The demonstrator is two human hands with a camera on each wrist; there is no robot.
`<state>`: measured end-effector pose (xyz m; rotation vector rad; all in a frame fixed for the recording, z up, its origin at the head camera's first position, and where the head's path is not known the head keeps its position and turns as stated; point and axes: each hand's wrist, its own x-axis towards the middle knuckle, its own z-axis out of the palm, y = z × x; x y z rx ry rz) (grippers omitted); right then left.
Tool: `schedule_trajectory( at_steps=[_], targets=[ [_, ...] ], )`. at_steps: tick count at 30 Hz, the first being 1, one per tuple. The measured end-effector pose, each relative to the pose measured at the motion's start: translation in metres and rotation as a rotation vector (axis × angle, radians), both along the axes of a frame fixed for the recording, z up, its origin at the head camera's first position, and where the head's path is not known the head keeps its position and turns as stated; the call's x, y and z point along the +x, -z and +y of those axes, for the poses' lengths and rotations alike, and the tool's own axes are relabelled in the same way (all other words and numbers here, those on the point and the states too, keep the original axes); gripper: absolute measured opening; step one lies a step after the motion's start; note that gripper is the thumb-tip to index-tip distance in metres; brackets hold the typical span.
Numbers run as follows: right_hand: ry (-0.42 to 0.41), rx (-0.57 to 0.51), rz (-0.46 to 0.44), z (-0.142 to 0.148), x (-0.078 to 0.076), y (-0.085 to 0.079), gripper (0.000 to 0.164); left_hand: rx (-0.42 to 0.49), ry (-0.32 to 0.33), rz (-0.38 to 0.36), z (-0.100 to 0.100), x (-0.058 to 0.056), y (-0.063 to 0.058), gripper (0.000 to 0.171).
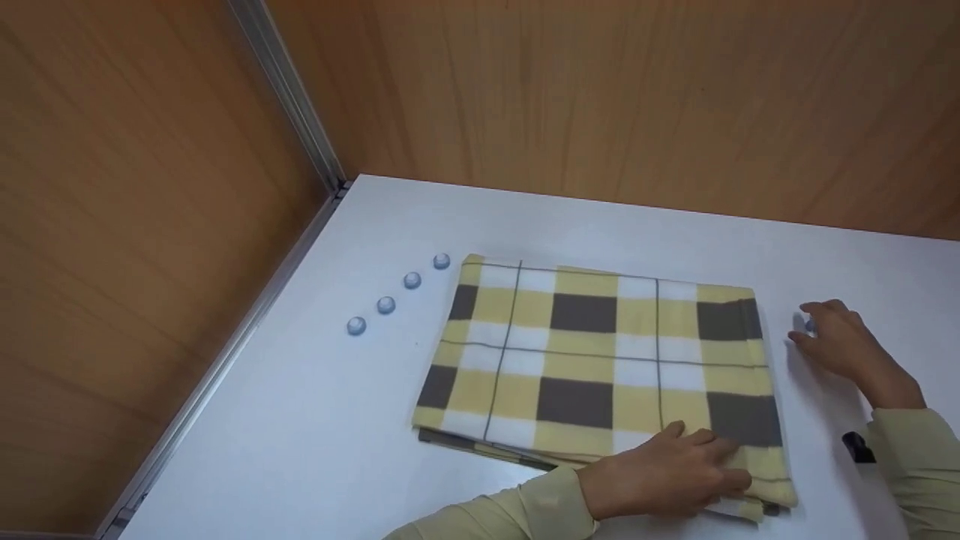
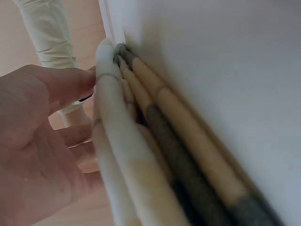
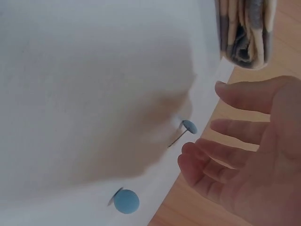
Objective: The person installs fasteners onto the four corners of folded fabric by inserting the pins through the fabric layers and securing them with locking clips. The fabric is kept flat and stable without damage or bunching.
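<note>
A folded yellow, white and dark-grey checked blanket (image 1: 577, 360) lies on the white table. My left hand (image 1: 667, 472) rests on its near edge at the right, fingers spread over the cloth. In the left wrist view, the stacked folds of the blanket (image 2: 136, 155) stand beside the palm. To the right of the blanket, my right hand (image 1: 844, 341) reaches round a pin with a round blue head (image 1: 810, 325), thumb and fingers apart. The right wrist view shows this pin (image 3: 189, 126) lying tipped by the fingertips, its thin shaft visible. A second blue-headed pin (image 3: 126, 201) lies farther along the table.
Several more blue-headed pins (image 1: 385, 305) form a slanting row left of the blanket. Wood-grain panels (image 1: 637, 97) stand behind and at the left of the table (image 1: 285, 420), with a metal post (image 1: 292, 90) at their corner. A small black piece (image 1: 859, 447) shows by the right cuff.
</note>
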<state>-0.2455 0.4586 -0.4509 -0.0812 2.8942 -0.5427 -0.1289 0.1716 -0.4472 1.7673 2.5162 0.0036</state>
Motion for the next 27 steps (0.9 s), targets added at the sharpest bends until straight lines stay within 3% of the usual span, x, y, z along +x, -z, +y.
schedule_trajectory(
  at_steps=[8, 18, 27],
  targets=[
    [-0.032, -0.007, 0.079, 0.004, -0.004, 0.009, 0.043, -0.061, 0.042, -0.028, 0.007, 0.003, -0.001, 0.033],
    [0.012, -0.037, 0.114, 0.005, -0.002, 0.010, 0.024, -0.110, 0.029, -0.079, 0.011, 0.005, -0.001, 0.034],
    [0.047, -0.047, 0.078, 0.001, -0.003, 0.007, 0.020, -0.124, 0.032, -0.105, 0.010, 0.004, 0.002, 0.035]
  ],
)
